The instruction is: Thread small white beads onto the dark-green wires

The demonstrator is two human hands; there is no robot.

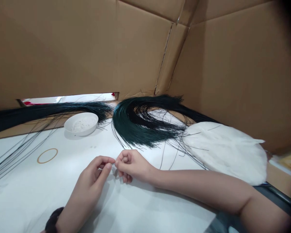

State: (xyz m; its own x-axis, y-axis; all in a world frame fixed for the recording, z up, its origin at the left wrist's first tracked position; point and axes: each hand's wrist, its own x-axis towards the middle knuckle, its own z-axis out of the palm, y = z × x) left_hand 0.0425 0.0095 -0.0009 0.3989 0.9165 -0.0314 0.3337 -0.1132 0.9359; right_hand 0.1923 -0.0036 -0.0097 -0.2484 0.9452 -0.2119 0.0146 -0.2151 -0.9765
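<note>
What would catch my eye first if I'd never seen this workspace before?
Probably the horseshoe-shaped bundle of dark green strands, curving across the far middle of the white tabletop. Nearer, the left hand and right hand meet, pinching a thin dark piece. Farther back on the left, a white bowl holds small pale bits.
</note>
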